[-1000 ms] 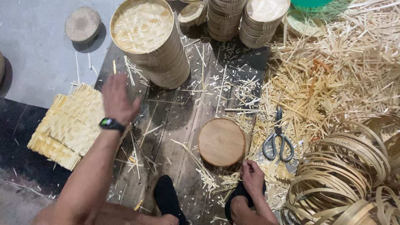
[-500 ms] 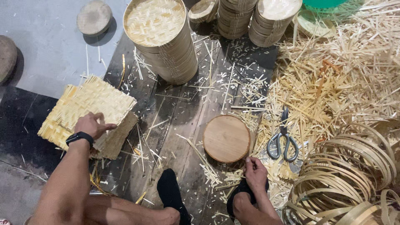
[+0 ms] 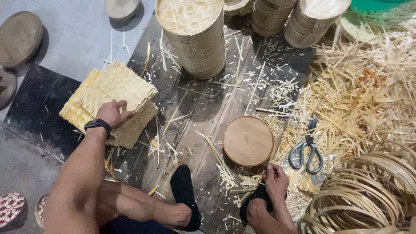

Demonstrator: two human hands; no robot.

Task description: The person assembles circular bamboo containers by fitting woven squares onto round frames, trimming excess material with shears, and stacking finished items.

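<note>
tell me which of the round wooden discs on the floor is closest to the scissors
The round wooden disc on the dark planks, just left of the scissors and above the right hand. The other discs lie far off on the grey floor at upper left.

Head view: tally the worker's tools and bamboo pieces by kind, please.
Scissors: 1
Round wooden block: 1
Pile of woven square mats, under the left hand: 1
Stacks of round woven pieces: 4
Bundle of bamboo hoops: 1
Total: 8
</note>
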